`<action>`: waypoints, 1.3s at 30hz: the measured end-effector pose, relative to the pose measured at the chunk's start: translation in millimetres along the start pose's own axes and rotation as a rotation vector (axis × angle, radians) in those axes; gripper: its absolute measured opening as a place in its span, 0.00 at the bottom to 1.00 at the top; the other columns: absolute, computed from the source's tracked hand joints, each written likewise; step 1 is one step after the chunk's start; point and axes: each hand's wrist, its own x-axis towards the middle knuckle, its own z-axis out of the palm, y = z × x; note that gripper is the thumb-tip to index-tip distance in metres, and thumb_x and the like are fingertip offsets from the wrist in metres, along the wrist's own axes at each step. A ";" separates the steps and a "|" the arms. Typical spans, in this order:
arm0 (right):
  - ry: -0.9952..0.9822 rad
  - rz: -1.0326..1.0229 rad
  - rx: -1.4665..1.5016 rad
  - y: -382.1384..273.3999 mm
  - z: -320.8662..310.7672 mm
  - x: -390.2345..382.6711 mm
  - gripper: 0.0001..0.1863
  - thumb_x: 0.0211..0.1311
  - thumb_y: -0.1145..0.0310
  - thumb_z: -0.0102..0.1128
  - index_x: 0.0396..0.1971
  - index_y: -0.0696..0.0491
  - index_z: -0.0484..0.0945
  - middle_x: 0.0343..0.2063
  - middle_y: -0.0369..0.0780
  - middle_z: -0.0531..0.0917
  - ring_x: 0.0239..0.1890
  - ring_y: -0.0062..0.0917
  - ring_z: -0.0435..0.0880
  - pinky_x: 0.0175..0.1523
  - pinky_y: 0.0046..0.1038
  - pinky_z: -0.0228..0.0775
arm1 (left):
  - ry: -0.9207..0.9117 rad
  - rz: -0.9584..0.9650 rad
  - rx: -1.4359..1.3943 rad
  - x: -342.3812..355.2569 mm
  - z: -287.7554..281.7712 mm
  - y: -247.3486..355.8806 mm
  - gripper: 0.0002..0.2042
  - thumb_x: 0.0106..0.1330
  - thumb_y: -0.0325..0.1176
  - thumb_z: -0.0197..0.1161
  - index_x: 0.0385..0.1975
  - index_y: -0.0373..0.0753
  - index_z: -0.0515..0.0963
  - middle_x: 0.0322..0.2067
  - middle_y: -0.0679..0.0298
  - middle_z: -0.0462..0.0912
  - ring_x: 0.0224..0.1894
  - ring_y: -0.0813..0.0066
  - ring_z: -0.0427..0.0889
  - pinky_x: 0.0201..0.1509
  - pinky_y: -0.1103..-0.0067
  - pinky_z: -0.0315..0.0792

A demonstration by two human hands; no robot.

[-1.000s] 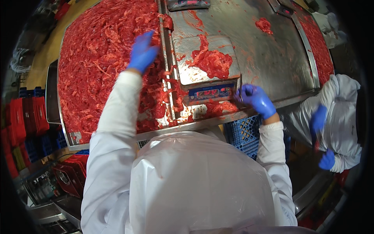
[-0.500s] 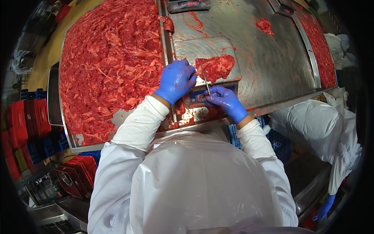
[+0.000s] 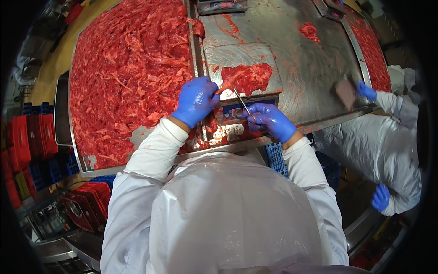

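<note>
Piece of red meat (image 3: pixel 248 77) lies on the plate of the near scale (image 3: pixel 242 52), spread out; no cut right through it visible. Knife (image 3: pixel 241 101) points up at its lower edge; contact of the tip with the meat not certain. Right hand (image 3: pixel 271 121): grip clenched around the knife handle. Left hand (image 3: pixel 195 100): at the piece's left end, fingers curled; cannot tell whether the grip pinches meat. Done so far: one piece on the plate, scale display lit. Left: deep heap of meat (image 3: pixel 132 68) beyond the metal divider (image 3: pixel 196 52), plus a small scrap (image 3: pixel 309 31) on the bench (image 3: pixel 310 73). Farther out: second scale (image 3: pixel 222 6) at the far edge; co-worker's gloved hand (image 3: pixel 366 91) at right, beside a blurred flat object (image 3: pixel 345 94).
</note>
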 end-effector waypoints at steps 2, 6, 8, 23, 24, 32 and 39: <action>-0.016 0.025 0.029 2.3 -6.2 -10.7 0.17 0.70 0.61 0.68 0.50 0.58 0.82 0.32 0.35 0.83 0.32 0.19 0.82 0.43 0.22 0.77 | 0.037 -0.013 -0.014 -3.4 -0.8 -0.1 0.08 0.61 0.38 0.69 0.32 0.40 0.83 0.33 0.57 0.80 0.40 0.54 0.82 0.45 0.60 0.76; -0.098 0.020 0.458 -0.4 2.8 22.0 0.13 0.73 0.65 0.66 0.47 0.59 0.82 0.35 0.35 0.84 0.34 0.18 0.82 0.43 0.22 0.78 | 0.063 -0.007 -0.068 -2.8 4.1 5.8 0.08 0.61 0.37 0.69 0.30 0.40 0.83 0.33 0.56 0.80 0.40 0.53 0.83 0.46 0.60 0.76; -0.040 0.030 0.240 -10.3 6.8 32.5 0.13 0.73 0.65 0.65 0.47 0.59 0.83 0.33 0.35 0.83 0.32 0.18 0.81 0.42 0.23 0.79 | 0.046 0.006 -0.056 -3.8 1.8 2.6 0.08 0.61 0.37 0.69 0.32 0.39 0.83 0.33 0.55 0.79 0.40 0.52 0.82 0.44 0.60 0.76; 0.053 0.112 0.085 -45.5 27.3 43.7 0.10 0.71 0.65 0.68 0.42 0.57 0.84 0.28 0.34 0.83 0.29 0.18 0.82 0.37 0.21 0.78 | 0.039 -0.024 -0.101 -10.6 0.4 -5.8 0.07 0.60 0.35 0.68 0.33 0.39 0.81 0.33 0.54 0.79 0.40 0.49 0.82 0.43 0.59 0.75; 0.058 0.108 0.096 -53.9 30.9 43.2 0.10 0.70 0.65 0.69 0.42 0.57 0.84 0.29 0.35 0.84 0.30 0.18 0.82 0.37 0.20 0.78 | 0.048 -0.021 -0.095 -11.6 1.4 -7.3 0.07 0.60 0.34 0.68 0.33 0.39 0.81 0.34 0.54 0.79 0.40 0.49 0.82 0.43 0.59 0.75; -0.204 0.138 -0.312 12.8 25.6 19.6 0.20 0.64 0.68 0.71 0.54 0.57 0.83 0.33 0.38 0.87 0.37 0.24 0.85 0.46 0.29 0.79 | -0.190 -0.286 -0.049 -117.9 -10.0 -63.9 0.10 0.57 0.34 0.69 0.37 0.40 0.82 0.42 0.51 0.80 0.47 0.48 0.81 0.50 0.59 0.77; 0.012 -0.798 -0.821 -22.5 99.2 66.9 0.31 0.65 0.62 0.70 0.66 0.56 0.73 0.58 0.52 0.81 0.61 0.44 0.81 0.67 0.38 0.72 | -0.240 -0.447 0.154 -127.2 28.9 -53.7 0.22 0.52 0.33 0.73 0.50 0.46 0.83 0.60 0.45 0.75 0.63 0.45 0.75 0.63 0.60 0.78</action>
